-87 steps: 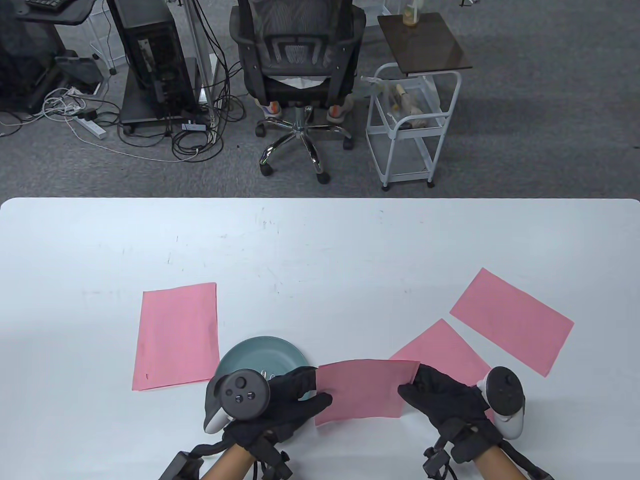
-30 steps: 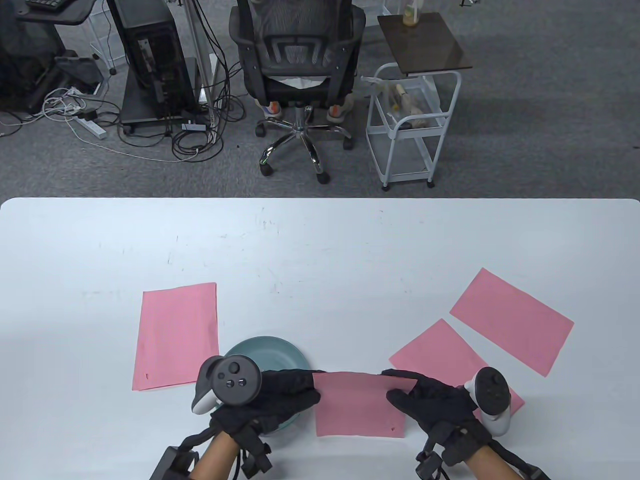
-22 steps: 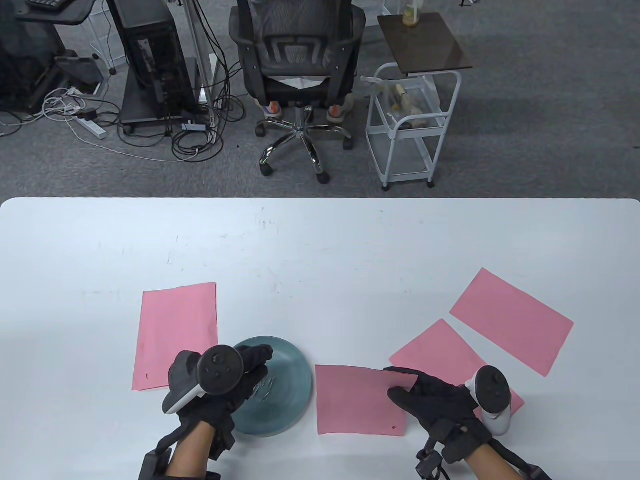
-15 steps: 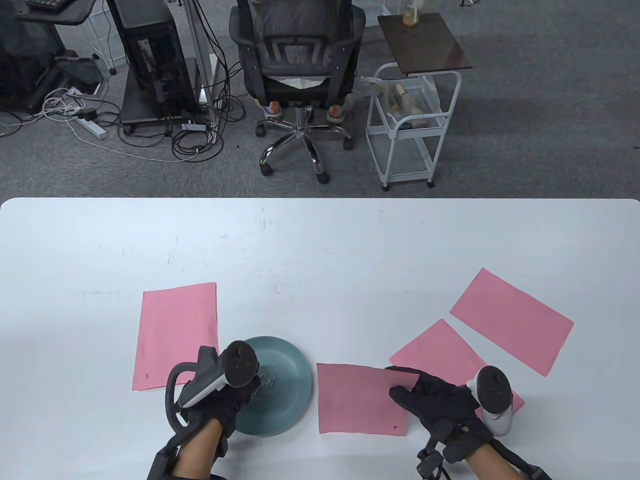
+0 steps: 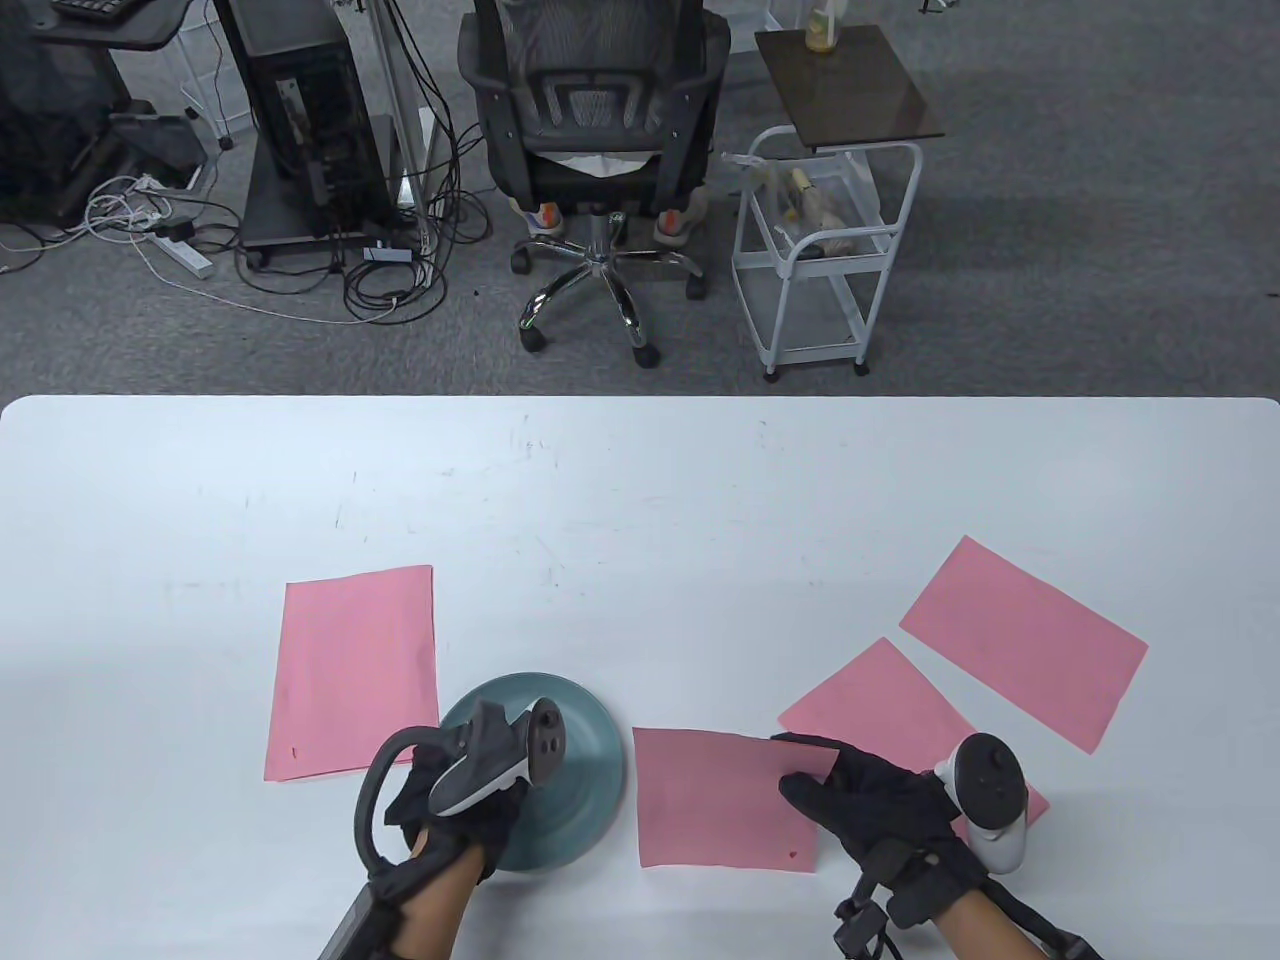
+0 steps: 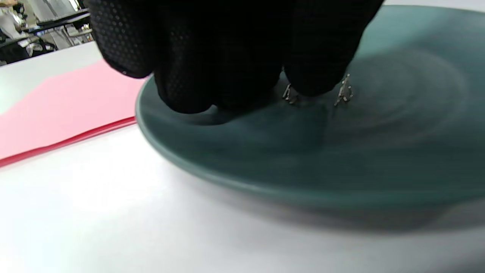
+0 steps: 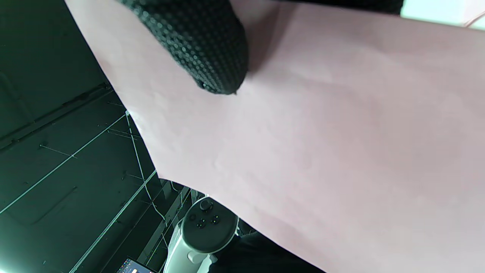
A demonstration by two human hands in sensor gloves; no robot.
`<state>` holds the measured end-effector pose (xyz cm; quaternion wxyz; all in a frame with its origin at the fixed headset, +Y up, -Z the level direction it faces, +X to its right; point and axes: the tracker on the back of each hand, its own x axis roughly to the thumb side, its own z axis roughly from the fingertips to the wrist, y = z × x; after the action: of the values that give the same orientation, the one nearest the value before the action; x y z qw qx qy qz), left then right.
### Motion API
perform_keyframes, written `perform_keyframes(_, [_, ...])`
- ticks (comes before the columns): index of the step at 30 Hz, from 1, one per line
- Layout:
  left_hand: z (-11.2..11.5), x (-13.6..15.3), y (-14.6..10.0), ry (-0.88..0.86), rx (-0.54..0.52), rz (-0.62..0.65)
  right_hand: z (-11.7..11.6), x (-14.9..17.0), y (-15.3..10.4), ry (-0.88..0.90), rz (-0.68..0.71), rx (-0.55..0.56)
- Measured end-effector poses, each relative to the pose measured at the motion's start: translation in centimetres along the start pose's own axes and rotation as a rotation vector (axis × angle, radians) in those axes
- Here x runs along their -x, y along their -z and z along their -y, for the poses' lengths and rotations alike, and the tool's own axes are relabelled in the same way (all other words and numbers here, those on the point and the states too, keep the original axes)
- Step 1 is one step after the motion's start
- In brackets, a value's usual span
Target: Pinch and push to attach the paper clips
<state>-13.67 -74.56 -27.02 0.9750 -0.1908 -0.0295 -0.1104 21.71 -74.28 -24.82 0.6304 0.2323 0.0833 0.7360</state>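
Note:
A teal plate (image 5: 590, 740) near the table's front holds small metal paper clips (image 6: 344, 92). My left hand (image 5: 500, 790) reaches down into the plate. In the left wrist view its bunched fingertips (image 6: 318, 76) touch the plate right between the clips; whether they pinch one is hidden. A pink sheet (image 5: 715, 800) lies just right of the plate. My right hand (image 5: 805, 770) holds its far right corner, and in the right wrist view a fingertip (image 7: 212, 57) presses on the sheet (image 7: 341, 132).
Another pink sheet (image 5: 350, 670) lies left of the plate. Two more pink sheets (image 5: 1020, 640) lie at the right, one (image 5: 880, 700) partly under my right hand. The white table (image 5: 640, 480) stretches behind them.
My left hand let go of the sheet's left edge, swung left and went down into the plate. The sheet settled flat on the table. My right hand stayed on its corner.

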Motion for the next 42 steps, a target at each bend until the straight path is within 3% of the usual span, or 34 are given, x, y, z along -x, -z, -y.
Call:
perform_keyframes(8, [-0.2,-0.8,0.2,0.109,-0.047,0.004,0.0,0.0,0.0,-0.006,0.002,0.002])
perform_keyframes(19, [-0.1,-0.3,0.8,0.079,-0.027,0.024,0.1,-0.1,-0.1,-0.011,0.0,0.009])
perform_keyframes(28, [0.4,-1.1,0.8,0.204,-0.114,0.061,0.2,-0.1,-0.2,-0.014,0.003,0.017])
perform_keyframes(42, [-0.2,1.3,0.1,0.079,-0.108,0.058,0.1,-0.1,-0.2,-0.013,0.006,0.008])
